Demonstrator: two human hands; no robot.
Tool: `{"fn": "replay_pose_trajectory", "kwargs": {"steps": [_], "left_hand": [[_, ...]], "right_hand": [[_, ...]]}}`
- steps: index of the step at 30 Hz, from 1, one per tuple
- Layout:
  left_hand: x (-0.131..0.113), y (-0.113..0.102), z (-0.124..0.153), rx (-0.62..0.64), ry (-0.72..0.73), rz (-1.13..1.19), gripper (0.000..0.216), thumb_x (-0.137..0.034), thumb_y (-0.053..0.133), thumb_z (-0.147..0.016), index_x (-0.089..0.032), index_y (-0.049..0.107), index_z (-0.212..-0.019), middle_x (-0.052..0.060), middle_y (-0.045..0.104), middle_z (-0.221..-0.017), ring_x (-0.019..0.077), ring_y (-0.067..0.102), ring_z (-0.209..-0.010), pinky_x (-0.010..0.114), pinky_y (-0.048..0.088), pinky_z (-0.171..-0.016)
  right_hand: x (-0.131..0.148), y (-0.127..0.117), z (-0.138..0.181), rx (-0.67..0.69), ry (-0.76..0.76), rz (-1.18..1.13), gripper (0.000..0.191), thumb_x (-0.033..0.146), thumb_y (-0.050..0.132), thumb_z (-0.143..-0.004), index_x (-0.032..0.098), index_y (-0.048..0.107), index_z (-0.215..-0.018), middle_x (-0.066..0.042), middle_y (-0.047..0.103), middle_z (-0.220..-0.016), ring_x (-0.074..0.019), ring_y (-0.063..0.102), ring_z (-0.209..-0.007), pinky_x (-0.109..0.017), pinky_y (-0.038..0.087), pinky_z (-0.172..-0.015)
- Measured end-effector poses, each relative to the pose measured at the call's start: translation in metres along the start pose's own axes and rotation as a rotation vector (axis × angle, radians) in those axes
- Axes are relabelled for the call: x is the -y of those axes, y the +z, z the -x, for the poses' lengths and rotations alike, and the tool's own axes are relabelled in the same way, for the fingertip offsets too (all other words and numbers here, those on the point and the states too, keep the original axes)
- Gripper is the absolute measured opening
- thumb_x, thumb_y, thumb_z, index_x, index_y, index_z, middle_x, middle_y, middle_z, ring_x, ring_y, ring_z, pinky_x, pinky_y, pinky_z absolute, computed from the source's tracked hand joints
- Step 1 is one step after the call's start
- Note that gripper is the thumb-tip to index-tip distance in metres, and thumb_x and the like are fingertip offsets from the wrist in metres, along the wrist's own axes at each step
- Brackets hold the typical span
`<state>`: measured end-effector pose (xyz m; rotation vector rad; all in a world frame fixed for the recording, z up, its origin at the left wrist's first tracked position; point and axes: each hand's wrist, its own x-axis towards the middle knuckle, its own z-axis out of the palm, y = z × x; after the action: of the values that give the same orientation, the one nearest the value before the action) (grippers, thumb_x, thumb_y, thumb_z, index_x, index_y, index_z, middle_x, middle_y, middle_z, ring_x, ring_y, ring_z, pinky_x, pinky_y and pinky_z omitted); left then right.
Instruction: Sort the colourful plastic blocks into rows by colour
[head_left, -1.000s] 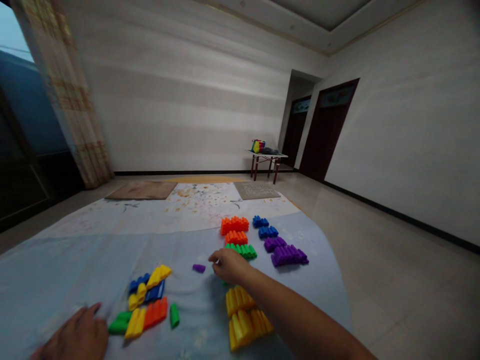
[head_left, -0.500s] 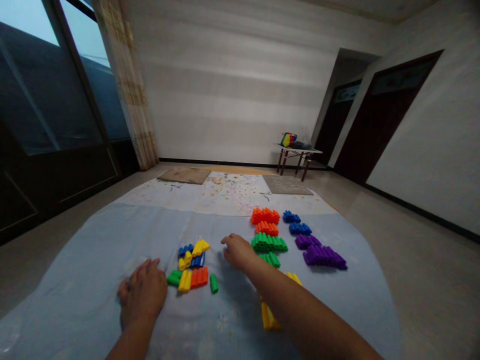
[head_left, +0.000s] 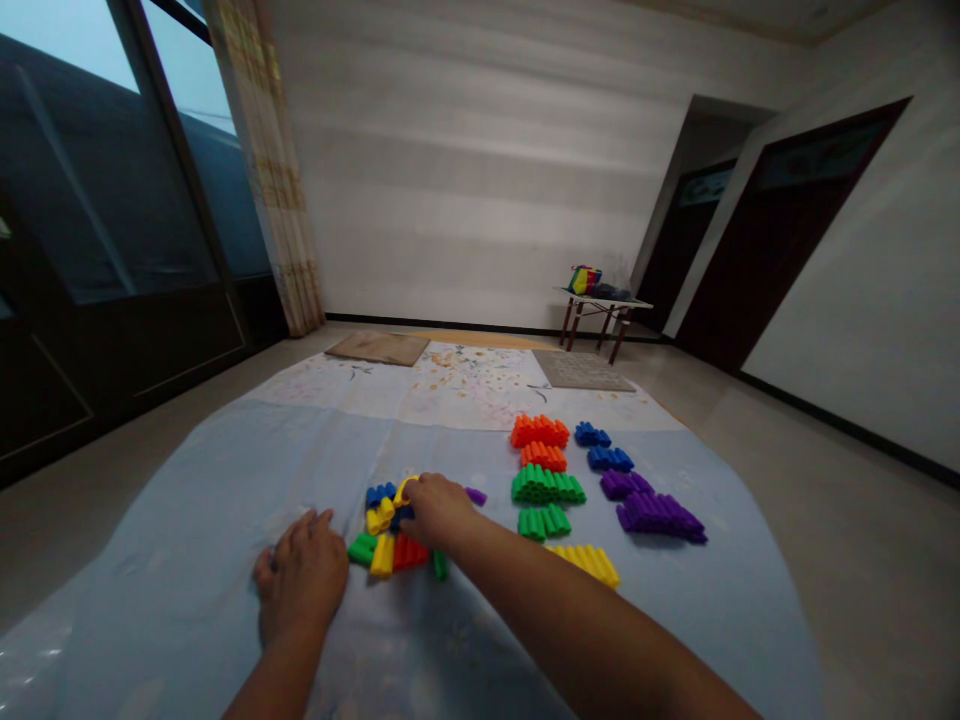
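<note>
A mixed pile of yellow, blue, orange and green plastic blocks (head_left: 384,525) lies on a pale blue floor sheet (head_left: 225,470). My right hand (head_left: 437,507) rests over the pile's right side, fingers curled onto a yellow block (head_left: 406,489). A single purple block (head_left: 475,495) lies just right of that hand. My left hand (head_left: 304,575) lies flat on the sheet left of the pile, fingers apart and holding nothing. To the right stand sorted rows: orange (head_left: 540,432), green (head_left: 546,487), blue (head_left: 609,459), purple (head_left: 658,513) and yellow (head_left: 585,562).
Two brown mats (head_left: 379,348) lie at the sheet's far end. A small red-legged table (head_left: 600,318) with a colourful bag stands by the far wall. Dark doors are on the right, a window and curtain (head_left: 266,160) on the left. Bare tiled floor surrounds the sheet.
My right hand has moved left from the sorted rows onto the mixed pile, leaving the purple block behind it. My left hand has shifted slightly toward the pile. The view has swung left.
</note>
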<state>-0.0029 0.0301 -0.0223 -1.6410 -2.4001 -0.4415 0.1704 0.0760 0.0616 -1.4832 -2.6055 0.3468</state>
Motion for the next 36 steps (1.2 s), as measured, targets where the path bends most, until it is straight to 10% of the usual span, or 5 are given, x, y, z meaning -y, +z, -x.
{"fn": "replay_pose_trajectory", "kwargs": {"steps": [18, 28, 36], "left_hand": [[-0.004, -0.008, -0.003, 0.047, -0.029, 0.057, 0.048, -0.027, 0.02, -0.089, -0.014, 0.052, -0.122, 0.014, 0.051, -0.131, 0.0254, 0.043, -0.123, 0.046, 0.024, -0.105], [-0.005, -0.009, -0.006, 0.077, -0.061, 0.131, 0.051, -0.03, 0.017, -0.088, -0.015, 0.051, -0.124, 0.014, 0.047, -0.135, 0.0273, 0.039, -0.127, 0.05, 0.022, -0.107], [-0.006, -0.012, -0.008, 0.12, -0.061, 0.139, 0.05, -0.029, 0.024, -0.086, -0.014, 0.05, -0.126, 0.017, 0.045, -0.137, 0.0309, 0.039, -0.127, 0.052, 0.024, -0.105]], "right_hand": [[0.008, 0.021, 0.003, -0.028, 0.049, -0.153, 0.049, 0.038, 0.064, -0.072, 0.024, 0.056, -0.119, -0.009, 0.057, -0.117, -0.0273, 0.052, -0.11, -0.038, 0.047, -0.085], [-0.023, 0.003, 0.106, -0.183, 0.065, -0.329, 0.053, 0.035, 0.069, -0.073, 0.021, 0.055, -0.122, -0.009, 0.057, -0.113, -0.0232, 0.051, -0.108, -0.035, 0.042, -0.092], [-0.027, 0.022, 0.15, -0.057, 0.081, -0.309, 0.059, 0.034, 0.071, -0.072, 0.022, 0.052, -0.126, -0.009, 0.056, -0.117, -0.0254, 0.049, -0.11, -0.037, 0.041, -0.094]]}}
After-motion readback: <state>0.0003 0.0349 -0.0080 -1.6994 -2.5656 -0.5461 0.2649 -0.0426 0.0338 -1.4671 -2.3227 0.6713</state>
